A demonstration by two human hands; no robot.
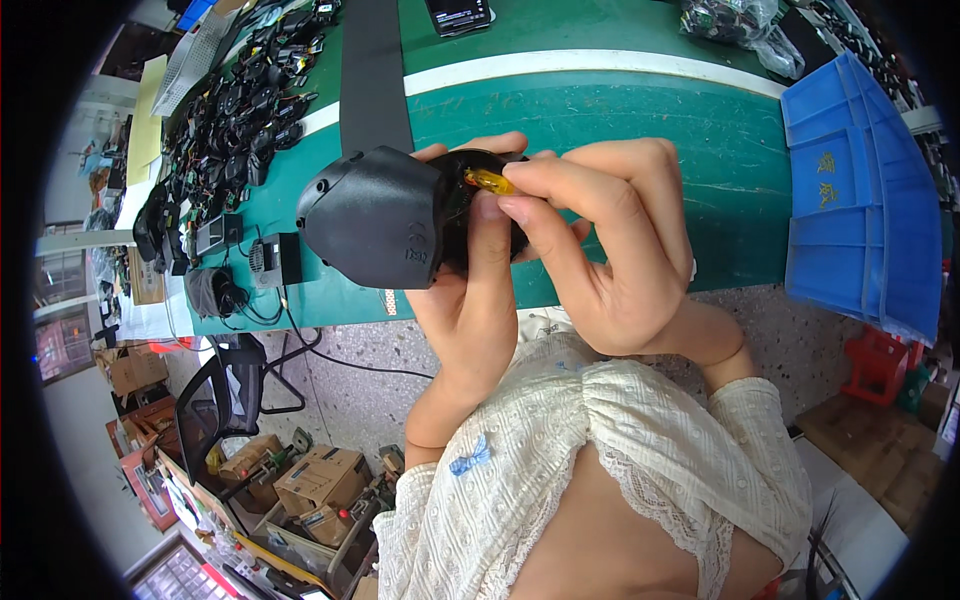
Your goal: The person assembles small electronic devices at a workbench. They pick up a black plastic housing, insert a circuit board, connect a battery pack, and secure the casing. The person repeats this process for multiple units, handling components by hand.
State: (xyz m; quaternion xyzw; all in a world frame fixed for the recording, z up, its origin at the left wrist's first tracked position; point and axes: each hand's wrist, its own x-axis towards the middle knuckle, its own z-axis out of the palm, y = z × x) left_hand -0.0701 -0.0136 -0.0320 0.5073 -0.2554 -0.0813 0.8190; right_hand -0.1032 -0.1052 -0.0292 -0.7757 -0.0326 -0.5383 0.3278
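Observation:
A black plastic housing point(370, 215) with a rounded, faceted shell is held up above the green bench. My left hand point(465, 310) wraps round it from below, its thumb along the open side and fingers behind. Inside the opening, dark inner parts show only in part. Between the thumb and forefinger of my right hand point(615, 240) is a small yellow, translucent piece point(490, 181), pinched at the mouth of the housing. Its inner end has a reddish bit; I cannot tell how it joins the housing.
A heap of small black parts with wires point(245, 110) covers the bench's left side, near a black boxy device point(273, 260). A dark strip point(375, 80) runs across the green mat point(700, 210). A blue bin point(860, 210) stands at right; a black chair point(225, 390) is lower left.

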